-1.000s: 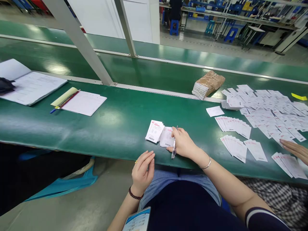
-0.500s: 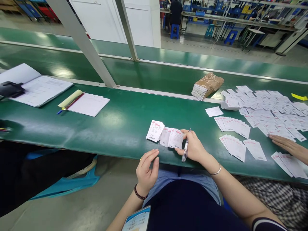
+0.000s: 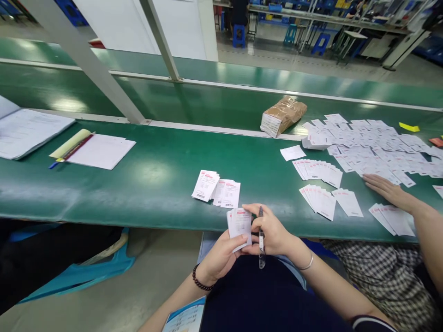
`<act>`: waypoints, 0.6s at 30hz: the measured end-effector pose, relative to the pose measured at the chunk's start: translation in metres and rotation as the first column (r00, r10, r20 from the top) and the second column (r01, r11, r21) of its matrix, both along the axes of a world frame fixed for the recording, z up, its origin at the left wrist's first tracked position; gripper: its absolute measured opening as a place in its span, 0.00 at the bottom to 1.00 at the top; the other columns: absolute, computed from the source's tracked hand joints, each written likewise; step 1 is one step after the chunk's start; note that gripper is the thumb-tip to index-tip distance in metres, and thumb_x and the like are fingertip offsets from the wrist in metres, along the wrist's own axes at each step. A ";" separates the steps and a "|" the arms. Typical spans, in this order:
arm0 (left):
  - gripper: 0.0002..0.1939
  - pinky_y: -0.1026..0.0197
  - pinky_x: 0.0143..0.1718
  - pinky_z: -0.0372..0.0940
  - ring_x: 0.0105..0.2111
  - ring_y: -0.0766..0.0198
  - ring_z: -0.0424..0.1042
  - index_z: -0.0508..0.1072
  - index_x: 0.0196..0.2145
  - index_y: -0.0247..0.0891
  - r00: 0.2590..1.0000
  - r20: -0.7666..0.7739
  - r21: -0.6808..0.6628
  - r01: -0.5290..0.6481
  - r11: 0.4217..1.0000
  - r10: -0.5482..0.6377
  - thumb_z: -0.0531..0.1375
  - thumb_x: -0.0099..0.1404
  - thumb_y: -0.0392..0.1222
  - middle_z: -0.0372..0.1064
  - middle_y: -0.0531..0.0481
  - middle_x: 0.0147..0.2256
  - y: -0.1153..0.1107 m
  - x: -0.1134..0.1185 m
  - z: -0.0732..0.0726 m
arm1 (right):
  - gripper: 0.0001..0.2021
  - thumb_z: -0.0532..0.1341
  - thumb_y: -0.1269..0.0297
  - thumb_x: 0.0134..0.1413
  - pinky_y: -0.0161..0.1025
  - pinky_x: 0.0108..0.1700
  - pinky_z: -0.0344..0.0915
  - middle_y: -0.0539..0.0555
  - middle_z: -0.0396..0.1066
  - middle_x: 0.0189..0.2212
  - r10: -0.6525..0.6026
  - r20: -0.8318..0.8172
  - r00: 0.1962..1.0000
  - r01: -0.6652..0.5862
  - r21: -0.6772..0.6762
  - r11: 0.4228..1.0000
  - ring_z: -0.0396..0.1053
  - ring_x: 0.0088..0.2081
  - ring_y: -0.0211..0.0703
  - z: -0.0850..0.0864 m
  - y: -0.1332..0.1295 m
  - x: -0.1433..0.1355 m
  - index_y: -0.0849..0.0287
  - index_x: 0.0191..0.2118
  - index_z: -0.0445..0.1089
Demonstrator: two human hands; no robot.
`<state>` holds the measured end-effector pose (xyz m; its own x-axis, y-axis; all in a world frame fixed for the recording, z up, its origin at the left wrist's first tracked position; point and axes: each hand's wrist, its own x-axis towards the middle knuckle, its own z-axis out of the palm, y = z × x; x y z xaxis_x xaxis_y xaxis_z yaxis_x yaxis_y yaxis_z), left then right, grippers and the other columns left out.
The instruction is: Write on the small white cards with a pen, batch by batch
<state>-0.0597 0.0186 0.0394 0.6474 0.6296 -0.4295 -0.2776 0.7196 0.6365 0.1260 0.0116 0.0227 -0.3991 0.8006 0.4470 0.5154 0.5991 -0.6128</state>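
A small stack of white printed cards (image 3: pixel 240 222) is held up just off the table's front edge. My left hand (image 3: pixel 224 252) grips it from below, thumb across the front. My right hand (image 3: pixel 270 232) pinches the stack's right side, with a pen (image 3: pixel 261 244) also tucked between its fingers. Beyond them on the green table lie two overlapping piles of similar cards, a left pile (image 3: pixel 205 185) and a right pile (image 3: pixel 227 193). Red print and a dark code strip show on the cards.
A co-worker's hand (image 3: pixel 387 189) rests by a wide spread of cards (image 3: pixel 377 143) at the right. Fanned card groups (image 3: pixel 317 171) lie nearer me. A brown paper-wrapped bundle (image 3: pixel 285 115) sits behind. At left are a notepad (image 3: pixel 104 151) and an open binder (image 3: pixel 34 131).
My right hand has lifted some cards from the right pile and brought them toward me. My left hand, empty before, has closed on them. The view has shifted right.
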 end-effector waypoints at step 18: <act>0.22 0.53 0.50 0.65 0.46 0.53 0.71 0.70 0.46 0.34 0.950 -0.311 0.433 0.163 0.887 -0.023 0.61 0.63 0.56 0.73 0.42 0.44 -0.030 0.034 -0.019 | 0.06 0.64 0.62 0.53 0.38 0.35 0.69 0.51 0.76 0.31 -0.317 -0.241 0.917 0.251 -0.270 0.930 0.72 0.31 0.40 0.002 -0.024 -0.004 0.54 0.36 0.67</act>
